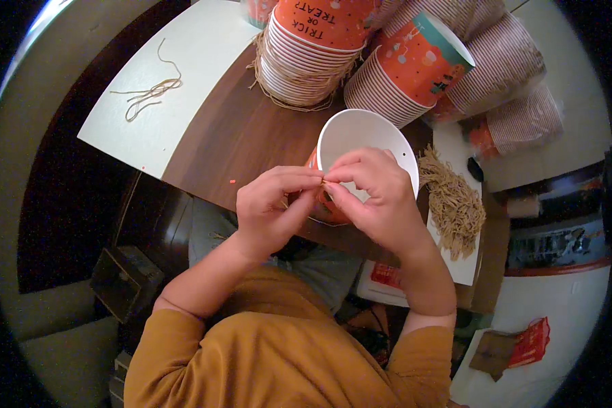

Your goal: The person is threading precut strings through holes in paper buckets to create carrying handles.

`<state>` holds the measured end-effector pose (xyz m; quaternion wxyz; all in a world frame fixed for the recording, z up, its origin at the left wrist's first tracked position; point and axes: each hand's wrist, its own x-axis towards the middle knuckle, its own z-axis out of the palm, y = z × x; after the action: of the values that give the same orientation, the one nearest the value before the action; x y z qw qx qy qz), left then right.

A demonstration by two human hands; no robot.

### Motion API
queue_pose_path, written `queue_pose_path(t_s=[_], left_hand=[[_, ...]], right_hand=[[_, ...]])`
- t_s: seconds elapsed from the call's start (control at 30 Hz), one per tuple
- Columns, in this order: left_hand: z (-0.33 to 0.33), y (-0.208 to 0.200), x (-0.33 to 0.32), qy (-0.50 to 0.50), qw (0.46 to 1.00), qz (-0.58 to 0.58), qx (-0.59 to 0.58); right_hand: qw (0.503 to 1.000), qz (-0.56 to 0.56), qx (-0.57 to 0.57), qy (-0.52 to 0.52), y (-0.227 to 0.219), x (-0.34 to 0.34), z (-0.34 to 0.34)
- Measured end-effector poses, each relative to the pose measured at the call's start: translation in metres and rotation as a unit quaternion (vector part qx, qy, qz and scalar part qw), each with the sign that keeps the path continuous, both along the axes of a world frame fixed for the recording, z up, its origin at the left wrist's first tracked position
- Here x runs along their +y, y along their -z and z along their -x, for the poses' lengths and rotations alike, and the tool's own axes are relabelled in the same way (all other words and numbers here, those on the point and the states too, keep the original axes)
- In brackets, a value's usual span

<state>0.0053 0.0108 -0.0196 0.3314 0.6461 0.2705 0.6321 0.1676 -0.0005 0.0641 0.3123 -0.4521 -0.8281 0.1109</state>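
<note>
hands | fingertips pinched together at bucket | twine bundle near

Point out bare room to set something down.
The white tabletop around the loose twine, and the brown wood bordered by that tabletop, the twine-looped bucket stack and the left hand, bar one orange speck. Crowded: far right, with stacked buckets, and the right edge, under the twine bundle.

Up at head height, one wide fisheye view, looking steeply down and slightly ahead, shirt looming close along the bottom, left hand and right hand near, right around mid-frame, table spreading beyond, edges bowing toward a dark round rim.
</note>
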Motion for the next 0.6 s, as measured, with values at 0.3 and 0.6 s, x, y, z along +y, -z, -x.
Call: queue_pose_path(t_s=[0.3, 0.6], left_hand=[[0.015, -0.006, 0.008, 0.084, 0.993, 0.086, 0.009], [0.024, -0.025, 0.017, 0.238, 0.902, 0.359, 0.015]], right_hand=[[0.995, -0.04, -0.065, -0.063, -0.001, 0.012, -0.002], [0.986, 0.146, 0.069, -0.04, 0.0, 0.013, -0.008]])
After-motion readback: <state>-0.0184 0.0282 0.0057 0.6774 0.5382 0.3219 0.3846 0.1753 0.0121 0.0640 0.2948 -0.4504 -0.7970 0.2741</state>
